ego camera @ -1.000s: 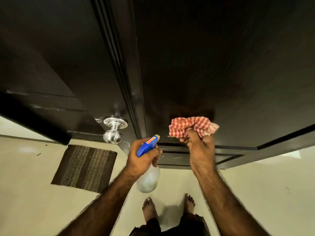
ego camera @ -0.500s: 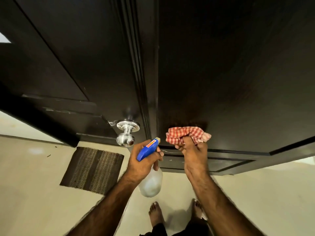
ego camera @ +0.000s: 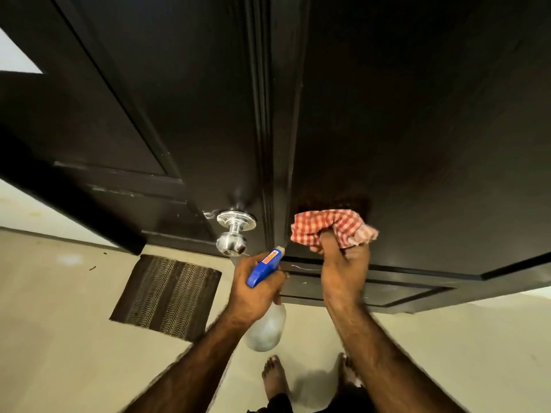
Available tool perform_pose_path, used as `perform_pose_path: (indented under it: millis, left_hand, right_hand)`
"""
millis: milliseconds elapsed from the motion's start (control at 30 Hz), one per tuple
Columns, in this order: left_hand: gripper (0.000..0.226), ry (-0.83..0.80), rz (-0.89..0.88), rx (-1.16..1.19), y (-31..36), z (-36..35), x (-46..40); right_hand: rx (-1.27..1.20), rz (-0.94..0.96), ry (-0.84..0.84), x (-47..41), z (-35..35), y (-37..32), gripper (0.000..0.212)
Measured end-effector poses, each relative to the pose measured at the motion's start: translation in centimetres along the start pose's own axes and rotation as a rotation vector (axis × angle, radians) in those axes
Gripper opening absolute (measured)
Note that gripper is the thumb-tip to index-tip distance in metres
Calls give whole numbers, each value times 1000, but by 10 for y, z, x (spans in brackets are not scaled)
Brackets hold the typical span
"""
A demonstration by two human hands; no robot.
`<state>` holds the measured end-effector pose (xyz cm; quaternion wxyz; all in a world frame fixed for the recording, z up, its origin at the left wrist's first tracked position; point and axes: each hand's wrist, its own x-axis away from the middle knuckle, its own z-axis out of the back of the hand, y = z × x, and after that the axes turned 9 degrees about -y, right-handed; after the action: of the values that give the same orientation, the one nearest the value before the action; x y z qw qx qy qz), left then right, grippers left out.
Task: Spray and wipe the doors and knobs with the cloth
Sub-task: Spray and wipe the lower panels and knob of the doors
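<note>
Against the dark door (ego camera: 417, 129), the right hand (ego camera: 343, 272) grips the bunched cloth (ego camera: 331, 228), wiping low on the panel. Beside it, the left hand (ego camera: 256, 287) holds the sprayer (ego camera: 264, 268), fingers curled round its neck. Next probably comes the knob (ego camera: 232, 234), just left.

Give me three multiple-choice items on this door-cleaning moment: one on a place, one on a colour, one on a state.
1. Where is the doormat?
A. Left of the bare feet, on the floor
B. Hanging on the door
C. Under the feet

2. What colour is the spray bottle head?
A. Green
B. Blue
C. Black

3. What is the right hand doing?
A. Hanging idle
B. Turning the knob
C. Holding the checked cloth against the dark door

Answers: 1 A, the mat lies on the pale floor left of the feet. 2 B, the trigger head in the left hand is blue. 3 C, its fingers bunch the cloth on the panel; the knob is untouched.
</note>
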<state>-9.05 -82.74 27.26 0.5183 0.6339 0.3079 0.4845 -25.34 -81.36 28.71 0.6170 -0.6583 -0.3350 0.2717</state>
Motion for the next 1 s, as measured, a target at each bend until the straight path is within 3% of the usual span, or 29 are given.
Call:
perform_pose_path:
  millis: [67, 100, 167, 267, 367, 433, 500, 567, 667, 800, 900, 1000]
  left_hand:
    - [33, 19, -12, 30, -2, 3, 3]
    - [27, 18, -19, 38, -5, 5, 5]
    - [20, 4, -17, 3, -9, 8, 11]
    - [28, 12, -2, -23, -12, 9, 20]
    - [29, 28, -8, -6, -11, 12, 23]
    - [27, 57, 1, -9, -16, 17, 23]
    - [35, 115, 39, 13, -23, 21, 25]
    - [40, 161, 57, 44, -26, 23, 29]
    - [36, 198, 64, 33, -26, 23, 35]
    - [25, 215, 55, -23, -22, 28, 45]
    - [25, 266, 86, -28, -23, 32, 43]
    - [39, 296, 82, -55, -20, 34, 39]
  right_hand:
    - [87, -22, -32, 3, -2, 28, 40]
    - [88, -72, -56, 5, -5, 44, 34]
    - [46, -298, -61, 9, -14, 65, 18]
    - [-142, -646, 38, 9, -32, 64, 20]
    - [-232, -497, -47, 4, -50, 30, 17]
    - [-158, -277, -74, 8, -49, 17, 16]
    - [-23, -193, -77, 18, -46, 29, 25]
    - [20, -387, -26, 22, -46, 53, 35]
    - [-132, -670, 90, 13, -53, 80, 18]
    - [-389, -570, -62, 2, -60, 57, 13]
    - [-338, -428, -114, 2, -60, 66, 16]
    - [-341, -655, -9, 10, -64, 89, 20]
